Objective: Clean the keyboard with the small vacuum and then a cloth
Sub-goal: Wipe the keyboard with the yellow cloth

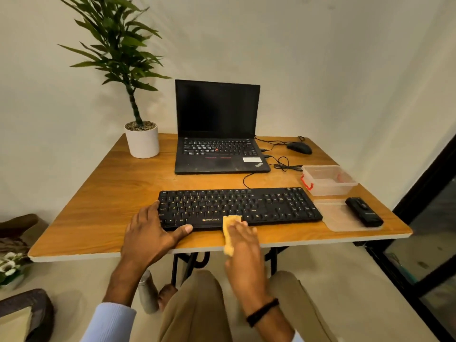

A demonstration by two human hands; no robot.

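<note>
Wooden table — long black keyboard runs left-right along its near edge. Left hand flat, bracing the left end; right hand, fingers straight, presses yellow cloth at the spacebar — most keys lie rightward.

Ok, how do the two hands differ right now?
The left hand lies bare on the keyboard's left end, holding nothing; the right hand covers a yellow cloth at its front edge. The left hand is sharp, fingers spread; the right hand is blurred, its grip unclear. The right wrist wears a black band; the left arm shows a blue sleeve. Both are at the keyboard's near side.
</note>
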